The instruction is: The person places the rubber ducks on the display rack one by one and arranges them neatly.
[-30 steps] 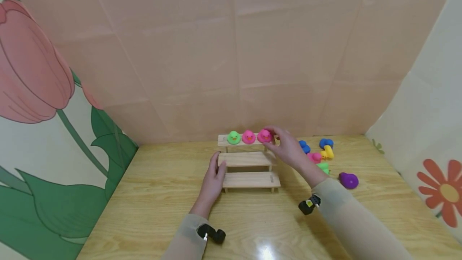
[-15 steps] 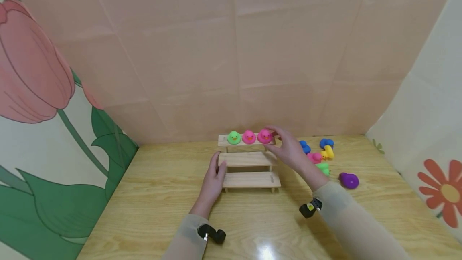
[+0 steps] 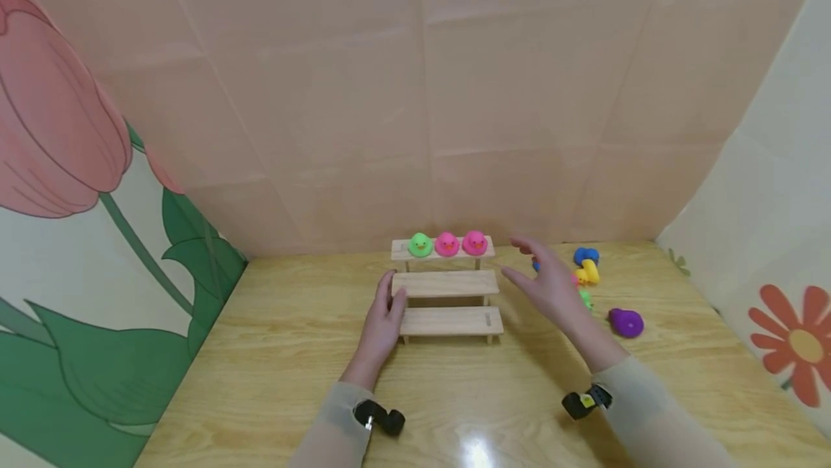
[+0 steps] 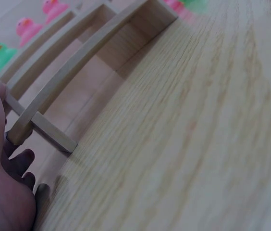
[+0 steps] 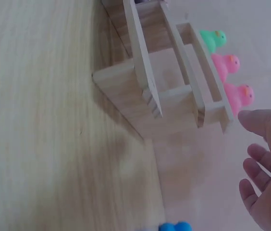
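Observation:
A three-tier wooden stand [image 3: 448, 284] stands on the table. Along its top tier sit a green rubber duck [image 3: 420, 245] and two pink rubber ducks, one in the middle [image 3: 446, 244] and one at the right [image 3: 475, 243]. My left hand [image 3: 381, 320] grips the stand's left end, with the thumb by the middle tier and the fingers curled around the edge in the left wrist view. My right hand [image 3: 548, 284] is to the right of the stand, fingers spread and holding nothing. In the right wrist view its thumb [image 5: 255, 121] is close to the rightmost pink duck.
Right of the stand lie a purple duck [image 3: 626, 323], a yellow duck [image 3: 588, 272] and a blue duck [image 3: 586, 256]. Other ducks there are partly hidden behind my right hand, among them a green one [image 3: 586, 300]. A pink-beige backdrop [image 3: 422, 129] rises behind the table.
My right hand has let go of the rightmost pink duck and moved right, away from the stand. That duck stays on the top tier. My left hand keeps its place.

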Tool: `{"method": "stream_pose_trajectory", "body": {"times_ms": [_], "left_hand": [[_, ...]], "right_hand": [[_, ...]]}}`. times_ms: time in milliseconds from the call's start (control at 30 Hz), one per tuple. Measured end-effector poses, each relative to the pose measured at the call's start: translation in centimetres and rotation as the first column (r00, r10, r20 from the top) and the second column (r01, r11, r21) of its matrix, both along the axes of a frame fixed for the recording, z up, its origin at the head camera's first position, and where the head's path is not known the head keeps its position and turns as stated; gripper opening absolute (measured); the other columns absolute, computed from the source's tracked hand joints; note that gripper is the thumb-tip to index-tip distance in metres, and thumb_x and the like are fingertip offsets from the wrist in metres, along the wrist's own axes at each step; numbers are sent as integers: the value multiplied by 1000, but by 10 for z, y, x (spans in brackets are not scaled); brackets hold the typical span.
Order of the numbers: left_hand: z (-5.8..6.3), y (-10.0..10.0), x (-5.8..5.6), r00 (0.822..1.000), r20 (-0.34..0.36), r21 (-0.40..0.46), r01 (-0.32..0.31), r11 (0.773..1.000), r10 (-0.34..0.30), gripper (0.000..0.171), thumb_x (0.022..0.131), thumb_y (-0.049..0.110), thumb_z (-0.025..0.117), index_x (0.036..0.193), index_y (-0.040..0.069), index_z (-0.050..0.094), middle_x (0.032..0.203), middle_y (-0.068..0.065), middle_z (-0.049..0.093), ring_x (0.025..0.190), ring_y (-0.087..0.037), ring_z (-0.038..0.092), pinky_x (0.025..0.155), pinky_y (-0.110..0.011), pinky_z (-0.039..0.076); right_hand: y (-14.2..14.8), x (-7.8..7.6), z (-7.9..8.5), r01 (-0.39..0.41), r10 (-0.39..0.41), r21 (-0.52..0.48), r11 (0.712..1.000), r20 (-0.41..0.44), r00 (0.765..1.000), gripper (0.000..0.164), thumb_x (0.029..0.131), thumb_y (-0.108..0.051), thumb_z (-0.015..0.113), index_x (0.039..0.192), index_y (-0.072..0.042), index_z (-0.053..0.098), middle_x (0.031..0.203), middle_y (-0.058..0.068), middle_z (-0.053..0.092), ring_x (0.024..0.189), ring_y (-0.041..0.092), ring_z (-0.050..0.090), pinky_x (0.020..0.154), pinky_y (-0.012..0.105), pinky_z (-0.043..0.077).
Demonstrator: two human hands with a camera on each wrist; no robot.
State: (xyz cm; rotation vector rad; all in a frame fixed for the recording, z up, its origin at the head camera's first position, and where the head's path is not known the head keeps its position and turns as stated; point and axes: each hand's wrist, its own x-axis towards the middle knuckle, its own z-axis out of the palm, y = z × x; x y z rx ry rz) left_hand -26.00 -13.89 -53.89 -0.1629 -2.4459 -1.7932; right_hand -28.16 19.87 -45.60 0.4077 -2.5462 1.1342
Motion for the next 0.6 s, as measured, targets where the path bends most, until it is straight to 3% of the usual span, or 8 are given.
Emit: {"method": "stream_pose_trajectory", "body": {"times_ms": [200, 400, 600], "left_hand": [[0, 0, 0, 1000, -4, -6, -1, 1000, 1, 64, 116, 60, 46, 174, 38, 30, 180, -6, 30, 160, -38, 36, 130, -55, 32], [2, 0, -1, 1000, -18, -12, -4, 1000, 4, 62, 116, 61, 45, 172, 40, 31, 178, -7, 35, 159, -36, 38, 129, -55, 33], [3, 0, -1, 1000, -15, -13, -6, 1000, 6, 61, 116, 61, 45, 172, 42, 31, 177, -7, 36, 158, -37, 40, 129, -57, 34]], "right_hand": [[23, 16, 2, 19, -19, 11, 1000, -19, 1000, 62, 103, -19, 83, 155, 1, 57, 151, 26, 62, 135, 49, 57, 112, 71, 47], [48, 26, -1, 62, -61, 38, 997, -29, 998, 62, 100, -20, 86, 153, -1, 60, 145, 29, 63, 135, 52, 56, 107, 75, 46], [71, 37, -7, 104, -105, 90, 990, 7, 994, 66, 104, -35, 82, 156, -3, 57, 151, 31, 58, 137, 56, 52, 104, 80, 43]]}}
